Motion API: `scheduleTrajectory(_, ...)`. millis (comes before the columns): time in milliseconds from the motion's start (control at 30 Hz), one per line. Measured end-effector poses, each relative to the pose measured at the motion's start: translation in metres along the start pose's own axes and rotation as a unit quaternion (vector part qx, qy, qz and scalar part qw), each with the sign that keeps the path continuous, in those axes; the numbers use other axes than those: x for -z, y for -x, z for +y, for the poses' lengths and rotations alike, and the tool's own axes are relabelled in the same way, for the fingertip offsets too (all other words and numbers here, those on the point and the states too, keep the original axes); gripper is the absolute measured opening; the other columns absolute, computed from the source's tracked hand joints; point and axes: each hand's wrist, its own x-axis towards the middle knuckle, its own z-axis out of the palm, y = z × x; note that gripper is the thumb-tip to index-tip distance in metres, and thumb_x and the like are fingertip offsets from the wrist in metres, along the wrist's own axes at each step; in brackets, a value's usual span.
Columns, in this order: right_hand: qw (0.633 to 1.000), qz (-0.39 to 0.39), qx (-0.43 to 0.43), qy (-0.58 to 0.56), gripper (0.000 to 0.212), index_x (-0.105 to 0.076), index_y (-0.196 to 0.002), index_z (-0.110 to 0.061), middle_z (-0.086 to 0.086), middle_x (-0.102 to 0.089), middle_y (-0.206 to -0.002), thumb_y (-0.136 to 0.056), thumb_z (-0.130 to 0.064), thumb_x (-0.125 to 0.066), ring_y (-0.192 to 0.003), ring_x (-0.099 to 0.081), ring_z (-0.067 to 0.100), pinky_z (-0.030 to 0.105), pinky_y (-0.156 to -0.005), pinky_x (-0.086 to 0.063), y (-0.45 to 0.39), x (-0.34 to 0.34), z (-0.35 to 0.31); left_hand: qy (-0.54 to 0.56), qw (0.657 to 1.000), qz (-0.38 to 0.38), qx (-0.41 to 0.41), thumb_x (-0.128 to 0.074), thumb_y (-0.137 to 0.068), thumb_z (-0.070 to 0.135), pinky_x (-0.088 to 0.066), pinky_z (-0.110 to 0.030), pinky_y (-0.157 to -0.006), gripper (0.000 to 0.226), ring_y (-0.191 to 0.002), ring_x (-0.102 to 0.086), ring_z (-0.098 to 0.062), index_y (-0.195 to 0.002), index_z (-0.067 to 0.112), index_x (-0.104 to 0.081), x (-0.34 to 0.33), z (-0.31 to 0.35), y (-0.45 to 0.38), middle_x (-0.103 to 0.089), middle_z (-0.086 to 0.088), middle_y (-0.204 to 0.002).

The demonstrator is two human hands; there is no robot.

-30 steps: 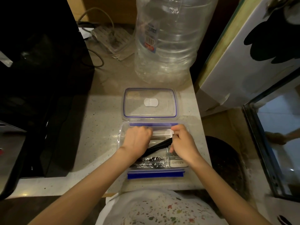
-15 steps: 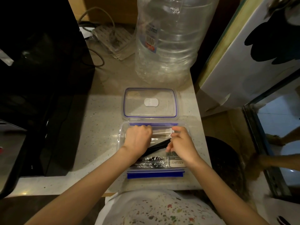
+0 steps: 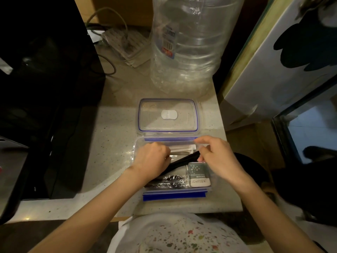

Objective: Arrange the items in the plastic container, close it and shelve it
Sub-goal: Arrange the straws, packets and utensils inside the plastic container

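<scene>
A clear plastic container [image 3: 134,154] with blue clips stands open on the counter near its front edge. The clear lid [image 3: 189,114] lies flat just behind it. Inside, a long black item [image 3: 182,160] lies slantwise. My left hand [image 3: 151,161] is curled over its left end, the fingertips hidden. My right hand [image 3: 218,158] pinches its right tip with thumb and fingers. Also inside are a packet printed with stars [image 3: 198,173], clear-wrapped black pieces [image 3: 169,180] and white paper sachets [image 3: 182,148].
A big clear water bottle [image 3: 187,44] stands behind the lid. A black appliance [image 3: 42,79] fills the left side. Cables and a flat grey pad [image 3: 125,44] lie at the back. A white cabinet [image 3: 269,70] borders the counter's right edge.
My right hand has lifted and shifted right, which uncovers the star packet. The black item's right end has risen slightly. My left hand has stayed put.
</scene>
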Motion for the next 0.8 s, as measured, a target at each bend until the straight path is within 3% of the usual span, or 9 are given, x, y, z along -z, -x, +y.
scheduleTrajectory(67, 0.996, 0.015, 0.06, 0.061, 0.029, -0.059, -0.122, -0.013, 0.002, -0.065, -0.105, -0.093, -0.008, -0.051, -0.08, -0.06, 0.005, 0.001, -0.07, -0.042, -0.005, 0.008, 0.003, 0.02, 1.0, -0.017, 0.003, -0.052, -0.09, 0.035, -0.051, -0.031, -0.079, 0.028, -0.091, -0.063, -0.022, -0.096, 0.014, -0.069, 0.004, -0.003, 0.007, -0.069, -0.004, -0.097)
scheduleTrajectory(133, 0.982, -0.03, 0.122, 0.141, 0.026, -0.063, -0.117, -0.012, 0.003, -0.064, -0.115, -0.092, -0.01, -0.055, -0.096, -0.059, 0.009, 0.014, -0.085, -0.044, -0.008, 0.008, 0.004, 0.014, 0.998, -0.061, 0.008, -0.056, -0.087, 0.039, -0.048, -0.031, -0.079, 0.03, -0.093, -0.061, -0.021, -0.099, 0.014, -0.068, 0.005, -0.003, 0.013, -0.067, -0.005, -0.099)
scheduleTrajectory(200, 0.96, -0.086, 0.16, 0.213, 0.024, -0.065, -0.114, -0.012, 0.003, -0.064, -0.113, -0.091, -0.013, -0.055, -0.101, -0.06, 0.014, 0.025, -0.091, -0.048, -0.011, 0.001, 0.007, -0.009, 0.996, -0.09, 0.014, -0.058, -0.087, 0.032, -0.05, -0.033, -0.077, 0.027, -0.096, -0.06, -0.025, -0.1, 0.01, -0.065, 0.002, -0.001, 0.016, -0.065, -0.008, -0.103)
scheduleTrajectory(333, 0.926, -0.121, 0.203, 0.295, 0.02, -0.065, -0.108, -0.009, 0.005, -0.062, -0.106, -0.091, -0.013, -0.055, -0.096, -0.061, 0.02, 0.034, -0.084, -0.052, -0.017, -0.016, 0.01, -0.035, 0.992, -0.112, 0.036, -0.056, -0.088, 0.021, -0.05, -0.038, -0.081, 0.023, -0.101, -0.061, -0.029, -0.107, 0.008, -0.06, -0.002, 0.0, 0.019, -0.061, -0.01, -0.112)
scheduleTrajectory(500, 0.906, -0.143, 0.237, 0.319, 0.024, -0.064, -0.111, -0.011, 0.002, -0.06, -0.11, -0.088, -0.014, -0.058, -0.097, -0.06, 0.018, 0.03, -0.084, -0.051, -0.018, -0.027, 0.007, -0.054, 0.99, -0.122, 0.044, -0.056, -0.088, 0.018, -0.049, -0.035, -0.08, 0.021, -0.101, -0.061, -0.028, -0.106, 0.007, -0.06, -0.005, 0.002, 0.02, -0.061, -0.011, -0.113)
scheduleTrajectory(800, 0.89, -0.106, 0.257, 0.362, 0.018, -0.064, -0.101, -0.011, 0.004, -0.06, -0.098, -0.085, -0.005, -0.059, -0.082, -0.06, 0.02, 0.032, -0.069, -0.053, -0.024, -0.036, 0.01, -0.089, 0.985, -0.129, 0.076, -0.057, -0.087, 0.007, -0.05, -0.03, -0.073, 0.021, -0.098, -0.063, -0.025, -0.108, 0.009, -0.057, -0.008, 0.008, 0.022, -0.06, -0.009, -0.112)
